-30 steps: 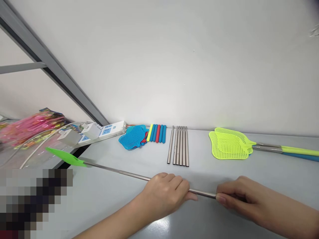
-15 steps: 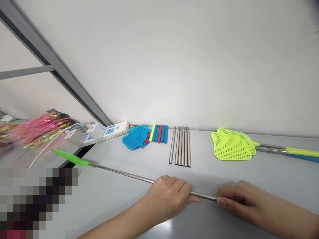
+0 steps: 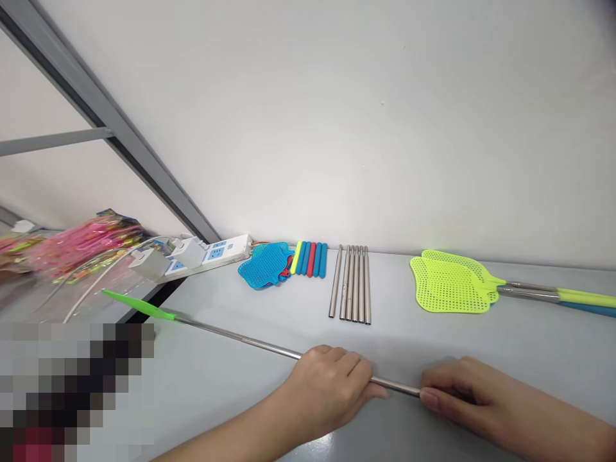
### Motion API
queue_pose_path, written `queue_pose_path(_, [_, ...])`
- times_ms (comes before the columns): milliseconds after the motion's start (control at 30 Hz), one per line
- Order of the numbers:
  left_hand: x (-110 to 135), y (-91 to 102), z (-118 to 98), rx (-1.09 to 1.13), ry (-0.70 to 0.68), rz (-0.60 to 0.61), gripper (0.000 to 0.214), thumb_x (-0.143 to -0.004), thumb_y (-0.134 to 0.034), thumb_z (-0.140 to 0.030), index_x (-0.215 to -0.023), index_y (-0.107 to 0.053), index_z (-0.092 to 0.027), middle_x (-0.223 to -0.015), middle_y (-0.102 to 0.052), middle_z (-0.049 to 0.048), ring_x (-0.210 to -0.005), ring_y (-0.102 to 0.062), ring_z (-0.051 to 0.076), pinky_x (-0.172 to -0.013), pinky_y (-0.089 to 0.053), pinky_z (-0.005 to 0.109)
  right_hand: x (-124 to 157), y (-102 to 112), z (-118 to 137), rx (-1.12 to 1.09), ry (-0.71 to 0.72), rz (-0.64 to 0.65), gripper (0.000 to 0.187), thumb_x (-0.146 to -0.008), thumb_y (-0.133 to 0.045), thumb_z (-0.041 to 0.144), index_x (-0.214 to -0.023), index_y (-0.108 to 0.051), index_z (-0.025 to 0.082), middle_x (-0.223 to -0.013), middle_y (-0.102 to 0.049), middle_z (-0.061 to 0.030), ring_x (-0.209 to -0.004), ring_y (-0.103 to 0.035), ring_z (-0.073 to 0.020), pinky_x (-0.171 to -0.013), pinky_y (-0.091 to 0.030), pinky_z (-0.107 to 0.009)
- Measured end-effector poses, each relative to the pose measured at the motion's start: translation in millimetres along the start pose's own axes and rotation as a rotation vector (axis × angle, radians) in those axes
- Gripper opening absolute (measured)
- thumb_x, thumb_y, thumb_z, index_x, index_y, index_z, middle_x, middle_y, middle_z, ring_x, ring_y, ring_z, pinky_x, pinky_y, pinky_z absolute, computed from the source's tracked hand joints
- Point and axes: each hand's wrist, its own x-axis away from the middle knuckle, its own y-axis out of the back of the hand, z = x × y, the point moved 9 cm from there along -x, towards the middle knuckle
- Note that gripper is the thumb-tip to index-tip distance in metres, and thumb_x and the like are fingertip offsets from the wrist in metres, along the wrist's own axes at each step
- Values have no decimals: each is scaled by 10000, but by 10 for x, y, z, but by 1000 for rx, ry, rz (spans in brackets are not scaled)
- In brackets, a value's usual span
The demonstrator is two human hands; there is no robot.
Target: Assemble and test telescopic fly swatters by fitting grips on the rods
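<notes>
My left hand [image 3: 330, 385] is closed around the thin steel rod [image 3: 240, 339] of an extended fly swatter. Its green head [image 3: 132, 303] sticks out past the table's left edge. My right hand [image 3: 457, 398] grips the same rod further right, fingers wrapped over its near end, which is hidden. A short bare stretch of rod shows between the two hands. The swatter lies low over the grey table [image 3: 289, 398].
Along the wall lie blue swatter heads [image 3: 264, 264], coloured handle grips [image 3: 310, 258], several steel rods [image 3: 353, 282] and finished yellow-green swatters [image 3: 452, 282] at right. A power strip [image 3: 202, 255] and pink packets [image 3: 81, 240] sit at left.
The view has drifted slightly; both hands and the rod sit a little lower and to the right in the picture. The green head is tilted flatter. The grips are unchanged.
</notes>
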Motion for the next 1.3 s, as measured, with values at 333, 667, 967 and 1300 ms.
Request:
queue_pose_path(333, [6, -9, -4, 15, 20, 2, 348, -894, -336, -375, -621, -419, -175, -522, -485, -32, -441, -465, 106, -420, -307, 249, -13, -12, 7, 20, -5, 22, 411, -808, -408, 540, -637, -535, 189, -656, -533, 11, -623, -471, -139, -520, -347, -200])
queue_pose_path(667, [-6, 10, -3, 19, 39, 26, 331, -887, -351, -366, -622, -420, -180, -533, -496, -32, -441, -462, 117, -418, -308, 253, -11, -14, 8, 10, 0, 22, 406, -803, -418, 536, -634, -540, 187, -638, -519, 14, -602, -459, -134, -518, -344, -203])
queue_pose_path(967, [-5, 20, -11, 29, 37, 14, 344, -898, -327, -356, -622, -424, -175, -531, -495, -25, -437, -465, 108, -419, -312, 248, -16, 13, 14, 13, 3, -9, 417, -787, -429, 557, -635, -554, 189, -638, -527, 12, -601, -457, -136, -519, -350, -204])
queue_pose_path(1300, [-11, 6, -2, 34, 44, 25, 341, -893, -333, -361, -623, -429, -177, -537, -507, -29, -443, -467, 109, -422, -308, 253, -23, -3, 11, 53, 1, 6, 448, -800, -393, 571, -622, -524, 182, -637, -519, 13, -588, -442, -125, -502, -332, -195])
